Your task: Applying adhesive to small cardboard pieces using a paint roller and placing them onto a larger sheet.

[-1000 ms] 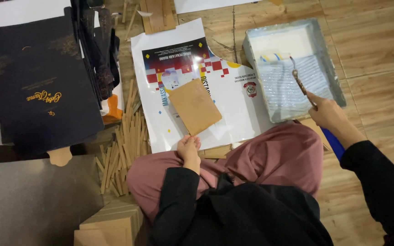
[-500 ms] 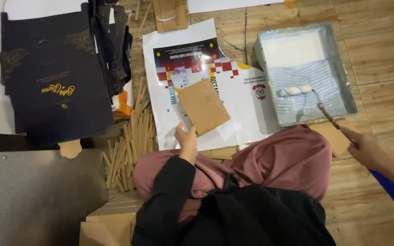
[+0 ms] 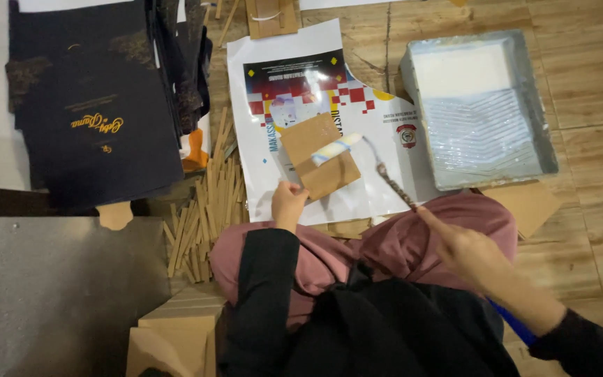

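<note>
Far out to the left of the left hand (image 3: 289,204) lies a stack of dark folded covers (image 3: 99,112) with gold lettering, and between that stack and the hand a loose heap of thin wooden sticks (image 3: 204,202) is spread on the floor. The left hand is curled, its fingertips pressing down on the near corner of a brown cardboard piece (image 3: 319,164) that lies just beyond it on a printed poster sheet (image 3: 273,84). A small paint roller (image 3: 336,149) rests across that cardboard, its pale sleeve lying on the brown surface and its thin handle running back to the right hand (image 3: 465,248). The right hand is closed around the end of the handle, with the forefinger stretched out along it. Beyond the right hand and a little to its right sits a grey paint tray (image 3: 539,98) with white in its deep end, well apart from the roller. Another brown cardboard piece (image 3: 528,206) lies just right of the pink-covered knee.
</note>
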